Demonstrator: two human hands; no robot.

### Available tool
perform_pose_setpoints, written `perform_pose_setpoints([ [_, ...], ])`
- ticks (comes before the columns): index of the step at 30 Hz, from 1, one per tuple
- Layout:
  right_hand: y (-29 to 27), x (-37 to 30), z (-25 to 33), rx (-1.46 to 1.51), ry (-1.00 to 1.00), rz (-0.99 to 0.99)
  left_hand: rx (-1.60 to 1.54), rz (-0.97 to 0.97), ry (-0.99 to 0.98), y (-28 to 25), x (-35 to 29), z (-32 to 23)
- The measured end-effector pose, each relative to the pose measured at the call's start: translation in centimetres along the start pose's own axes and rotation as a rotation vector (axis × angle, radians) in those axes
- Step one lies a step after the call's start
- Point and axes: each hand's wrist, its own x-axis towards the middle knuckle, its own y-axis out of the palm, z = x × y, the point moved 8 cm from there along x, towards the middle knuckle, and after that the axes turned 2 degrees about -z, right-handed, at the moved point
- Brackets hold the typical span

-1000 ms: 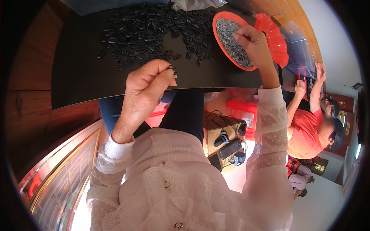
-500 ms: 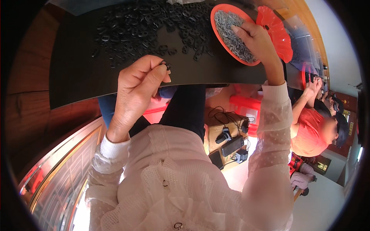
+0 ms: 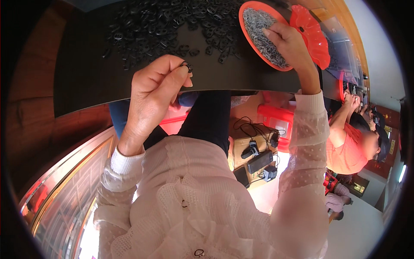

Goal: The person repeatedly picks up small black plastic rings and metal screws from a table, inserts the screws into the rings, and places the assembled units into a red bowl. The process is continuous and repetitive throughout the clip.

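Observation:
My left hand (image 3: 151,93) is held just above the near edge of the dark table (image 3: 90,75), thumb and index finger pinched on a small black plastic part (image 3: 188,66). Most of that part is hidden by the fingertips. Over at the right, my right hand (image 3: 291,45) reaches into a round orange-red plate (image 3: 244,26) full of small grey metal pieces (image 3: 258,25), which look like screws or pins. Its thumb and index finger are pressed together at the pile; whatever they hold is too small to make out. A wide heap of loose black plastic parts (image 3: 146,32) covers the table's far side.
A red wavy-rimmed dish (image 3: 309,41) stands against the plate's right side. Below the table, a cardboard box (image 3: 239,149) carries a phone (image 3: 260,162), black adapters and cables near a red stool (image 3: 276,116). Another person in an orange-red shirt (image 3: 345,151) works farther right.
The view has shifted slightly. My left hand still pinches the black part, and my right hand stays at the metal pieces with its fingertips drawn a little closer together.

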Motion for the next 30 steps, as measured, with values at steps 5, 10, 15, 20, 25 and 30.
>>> perform_pose_setpoints([
  [5,-0.3,-0.3,0.2,-0.018,-0.004,-0.048,0.011,-0.010,0.023,-0.1,-0.1,0.0],
  [10,-0.6,-0.4,0.2,-0.010,-0.003,-0.107,0.008,-0.016,0.011,-0.1,0.1,0.0],
  [15,-0.7,-0.5,0.7,0.109,0.078,-0.106,-0.003,-0.012,-0.006,-0.1,0.1,0.1],
  [20,0.0,-0.7,7.9,0.317,-0.094,-0.098,-0.005,-0.027,0.002,-0.4,0.1,0.1],
  [25,3.3,-1.7,13.7,0.556,-0.099,0.076,-0.047,0.024,-0.026,-0.1,0.2,0.1],
  [30,4.4,-1.5,16.3,0.632,-0.179,0.099,-0.043,0.079,-0.014,-0.1,0.0,-0.2],
])
